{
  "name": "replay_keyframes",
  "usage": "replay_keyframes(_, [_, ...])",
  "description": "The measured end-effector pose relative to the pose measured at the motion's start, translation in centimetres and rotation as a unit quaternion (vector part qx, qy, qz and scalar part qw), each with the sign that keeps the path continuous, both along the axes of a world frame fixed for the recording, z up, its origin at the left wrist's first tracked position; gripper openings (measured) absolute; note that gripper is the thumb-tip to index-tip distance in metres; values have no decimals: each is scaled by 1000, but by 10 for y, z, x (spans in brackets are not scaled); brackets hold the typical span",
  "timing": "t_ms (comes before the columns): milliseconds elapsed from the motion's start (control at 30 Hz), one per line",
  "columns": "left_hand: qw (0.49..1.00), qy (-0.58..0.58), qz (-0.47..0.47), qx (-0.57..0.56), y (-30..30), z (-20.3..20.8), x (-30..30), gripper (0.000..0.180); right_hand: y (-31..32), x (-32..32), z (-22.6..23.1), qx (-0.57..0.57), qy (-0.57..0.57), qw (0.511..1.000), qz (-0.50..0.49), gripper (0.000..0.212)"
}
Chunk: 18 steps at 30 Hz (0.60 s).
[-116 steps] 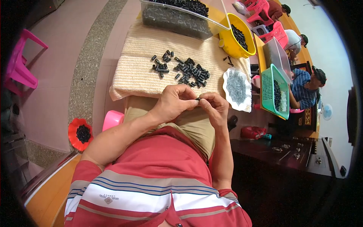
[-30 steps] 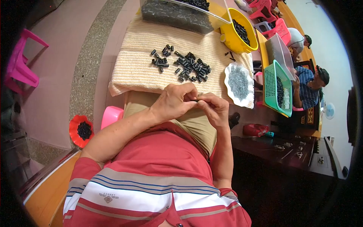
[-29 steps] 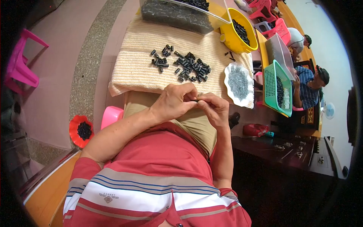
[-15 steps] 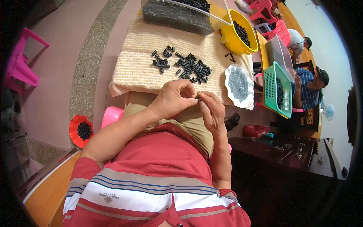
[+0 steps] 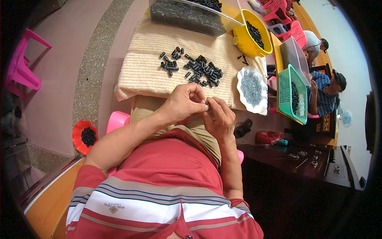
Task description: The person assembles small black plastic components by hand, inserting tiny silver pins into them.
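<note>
My left hand (image 5: 184,102) and my right hand (image 5: 221,118) meet above my lap at the near edge of a towel-covered table (image 5: 145,51). Their fingertips pinch a small dark piece (image 5: 207,102), mostly hidden by the fingers, so its exact kind cannot be made out. Just beyond the hands lies a loose pile of short black cylinders (image 5: 205,71), with a smaller scatter of the same cylinders (image 5: 170,65) to its left. To the right of my right hand, a white scalloped plate (image 5: 242,93) holds many tiny greyish, shiny pieces.
At the table's far side stand a clear bin (image 5: 191,24) and a yellow tub (image 5: 241,42), both holding black parts. A green basket (image 5: 283,105) sits on another table, near a seated person. A red bowl (image 5: 78,139) and pink stool (image 5: 24,67) are on the left.
My right hand has turned slightly, its thumb now lower and bent in toward the left. My left hand stays almost in place, and the pile is unchanged.
</note>
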<state>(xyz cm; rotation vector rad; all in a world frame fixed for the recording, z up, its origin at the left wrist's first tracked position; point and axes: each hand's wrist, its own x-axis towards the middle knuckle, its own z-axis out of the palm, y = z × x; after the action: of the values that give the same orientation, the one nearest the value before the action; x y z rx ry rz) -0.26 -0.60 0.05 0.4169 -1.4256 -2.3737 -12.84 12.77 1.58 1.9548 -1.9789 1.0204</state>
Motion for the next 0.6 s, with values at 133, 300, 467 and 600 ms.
replay_keyframes(133, [1000,5,5,-8,0,-2,0,17,-1,3,1,0,3,1000,4,32])
replay_keyframes(300, [999,-14,-5,-29,-2,-2,-1,17,-1,2,0,-3,0,1000,13,29])
replay_keyframes(467, [998,-36,-2,-42,-5,5,1,17,-1,-2,-7,-2,-28,1000,10,35])
replay_keyframes(600, [998,-45,-2,-50,-5,8,1,18,-1,-1,-8,1,-51,999,-2,36])
